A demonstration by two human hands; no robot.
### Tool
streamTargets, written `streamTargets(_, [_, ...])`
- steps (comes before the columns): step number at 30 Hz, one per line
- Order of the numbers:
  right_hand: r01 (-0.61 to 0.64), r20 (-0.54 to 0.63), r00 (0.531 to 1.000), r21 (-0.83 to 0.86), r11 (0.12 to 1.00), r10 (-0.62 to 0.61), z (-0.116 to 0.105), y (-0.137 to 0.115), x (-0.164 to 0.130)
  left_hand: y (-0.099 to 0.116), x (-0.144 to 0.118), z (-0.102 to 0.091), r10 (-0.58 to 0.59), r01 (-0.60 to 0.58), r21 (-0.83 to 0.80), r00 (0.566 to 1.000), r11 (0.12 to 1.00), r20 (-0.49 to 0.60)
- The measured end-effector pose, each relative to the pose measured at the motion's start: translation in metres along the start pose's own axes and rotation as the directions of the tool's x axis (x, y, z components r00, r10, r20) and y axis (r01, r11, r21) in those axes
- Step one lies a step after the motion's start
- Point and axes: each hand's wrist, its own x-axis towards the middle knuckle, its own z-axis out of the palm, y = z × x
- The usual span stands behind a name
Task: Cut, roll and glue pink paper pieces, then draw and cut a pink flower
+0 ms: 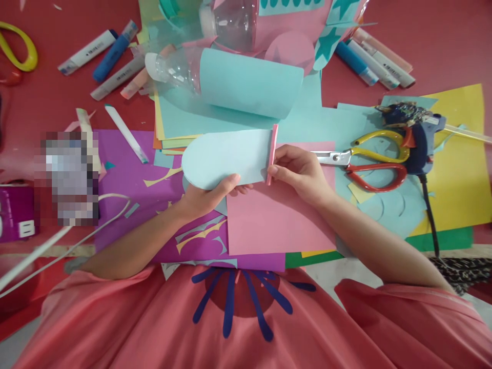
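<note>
At centre, left hand (209, 195) pinches the rounded blue cutout (225, 159) from 6 o'clock; right hand (302, 171) fingertips closed on the pink strip (272, 154) at its 3 o'clock edge. Best to keep strip flush, press evenly along the edge.

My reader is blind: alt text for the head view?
Left hand holds a rounded light-blue paper cutout; right hand pinches a pink strip along its straight edge. Scissors and a glue gun lie right.

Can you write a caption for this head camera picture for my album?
Two hands, left and right, hold a light blue paper cutout with a pink strip.
</note>
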Motion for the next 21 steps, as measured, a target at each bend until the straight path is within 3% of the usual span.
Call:
streamTargets(3, [0.011, -0.016, 1.000, 0.006, 1.000, -0.010, -0.001, 0.000, 0.000, -0.007, 0.004, -0.002, 0.059, -0.068, -0.098, 0.994, 0.993, -0.086])
streamTargets(7, [0.029, -0.003, 1.000, 0.035, 0.999, -0.029, -0.002, 0.000, 0.000, -0.007, 0.010, -0.005, 0.083, -0.178, -0.223, 0.921, 0.959, -0.380])
streamTargets(9, [0.039, -0.013, 0.999, 0.011, 0.999, -0.039, -0.002, 0.000, 0.000, -0.003, 0.012, -0.007, 0.072, -0.191, -0.260, 0.911, 0.947, -0.407])
streamTargets(14, [0.081, -0.076, 0.993, -0.099, 0.992, -0.089, -0.002, -0.004, -0.001, 0.001, 0.012, -0.010, -0.008, -0.086, -0.303, 0.956, 0.949, -0.294])
streamTargets(17, [0.112, -0.090, 0.988, -0.138, 0.984, -0.125, -0.002, -0.005, -0.002, -0.005, 0.010, -0.009, -0.017, -0.017, -0.275, 0.992, 0.961, -0.123])
streamTargets(21, [0.142, -0.030, 0.989, -0.162, 0.977, -0.148, -0.002, -0.004, -0.004, -0.010, 0.008, -0.007, 0.002, 0.012, -0.199, 0.998, 0.980, 0.067])
